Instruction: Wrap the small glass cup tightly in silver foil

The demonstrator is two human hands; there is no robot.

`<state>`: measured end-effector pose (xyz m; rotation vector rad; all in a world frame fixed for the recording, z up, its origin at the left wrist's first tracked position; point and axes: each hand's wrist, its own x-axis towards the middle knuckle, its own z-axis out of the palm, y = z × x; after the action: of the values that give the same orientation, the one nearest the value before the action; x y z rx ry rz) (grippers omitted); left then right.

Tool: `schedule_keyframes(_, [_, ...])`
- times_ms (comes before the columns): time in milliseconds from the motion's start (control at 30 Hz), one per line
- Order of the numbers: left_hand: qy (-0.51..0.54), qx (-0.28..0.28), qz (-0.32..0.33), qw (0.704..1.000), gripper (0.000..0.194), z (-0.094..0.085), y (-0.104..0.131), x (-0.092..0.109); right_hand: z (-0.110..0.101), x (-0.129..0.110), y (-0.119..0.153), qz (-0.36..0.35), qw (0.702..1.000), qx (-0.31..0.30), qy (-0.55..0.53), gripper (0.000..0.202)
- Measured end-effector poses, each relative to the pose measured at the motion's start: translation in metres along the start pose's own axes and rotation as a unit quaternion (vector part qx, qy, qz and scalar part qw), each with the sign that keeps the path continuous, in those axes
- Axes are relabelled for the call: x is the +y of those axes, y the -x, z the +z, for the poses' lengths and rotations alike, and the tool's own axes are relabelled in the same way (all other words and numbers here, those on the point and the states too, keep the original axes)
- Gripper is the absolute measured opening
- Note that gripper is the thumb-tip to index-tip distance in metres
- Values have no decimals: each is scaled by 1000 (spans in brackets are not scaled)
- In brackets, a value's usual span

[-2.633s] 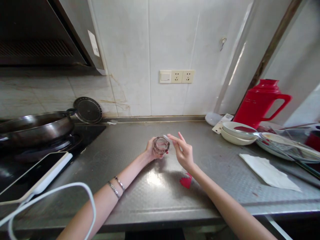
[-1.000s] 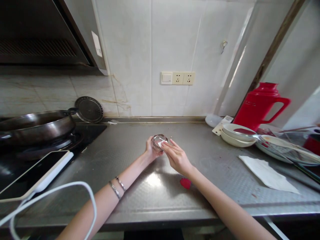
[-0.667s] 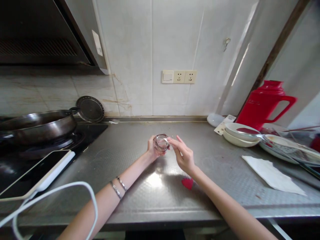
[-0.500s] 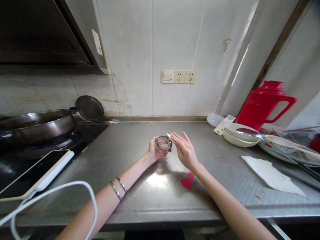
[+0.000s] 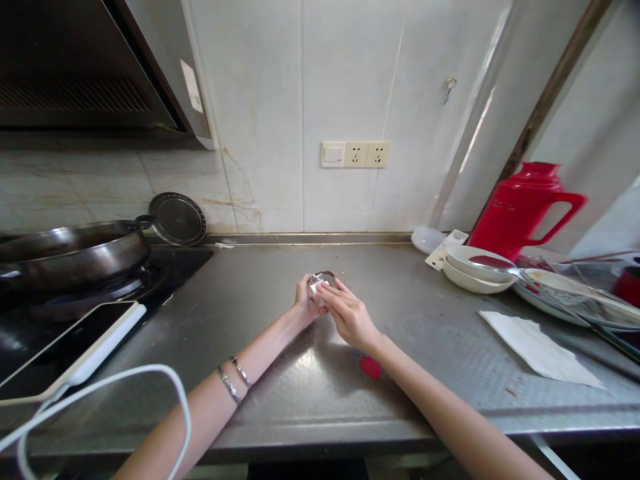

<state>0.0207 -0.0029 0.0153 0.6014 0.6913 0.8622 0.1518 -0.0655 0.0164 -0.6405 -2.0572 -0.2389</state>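
My left hand point(image 5: 306, 301) is wrapped round a small clear glass point(image 5: 327, 277), whose round mouth is tilted toward me. Over that mouth lies my right hand point(image 5: 350, 319), fingers together and bent, with a small white piece of tissue point(image 5: 319, 285) under its fingertips at the glass's rim. The fingers cover part of the glass. On the steel counter point(image 5: 280, 373) below my right forearm is a small red piece point(image 5: 371, 367), apart from both hands.
At left, a pan point(image 5: 80, 257) sits on the stove, with a phone point(image 5: 65, 353) and its white cable point(image 5: 150, 368) nearer me. To the right are a white paper towel point(image 5: 537, 350), stacked bowls point(image 5: 477, 270), dishes point(image 5: 550, 293) and a red thermos point(image 5: 520, 210).
My right hand has moved left and closer, from beside the glass to over its mouth, bringing the white tissue onto the rim. My left hand keeps its hold.
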Motion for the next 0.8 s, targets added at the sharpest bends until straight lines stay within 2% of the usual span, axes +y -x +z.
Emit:
schedule_keyframes(133, [6, 50, 54, 997, 43, -4, -1, 6, -1, -6, -1, -17, 999, -37, -15, 42])
schedule_keyframes(233, [-7, 60, 43, 997, 49, -7, 1, 16, -5, -7, -2, -8, 998, -50, -24, 39])
schedule_keyframes(367, [-52, 6, -18, 998, 65, -10, 7, 28, -13, -1, -9, 75, 994, 62, -47, 32])
schedule_keyframes(467, [-92, -23, -7, 995, 58, -12, 7, 28, -21, 7, -17, 205, 966, 142, -68, 28])
schedule_keyframes(533, [-137, -22, 26, 990, 51, -11, 6, 25, -25, 16, -22, 285, 940, 171, -82, 31])
schedule_keyframes(600, [-200, -13, 85, 976, 52, -10, 4, 21, -26, 29, -28, 323, 923, 189, -93, 35])
schedule_keyframes(800, [-343, 41, 290, 893, 83, -6, -1, 13, -10, 69, -31, 369, 898, 179, -162, 42])
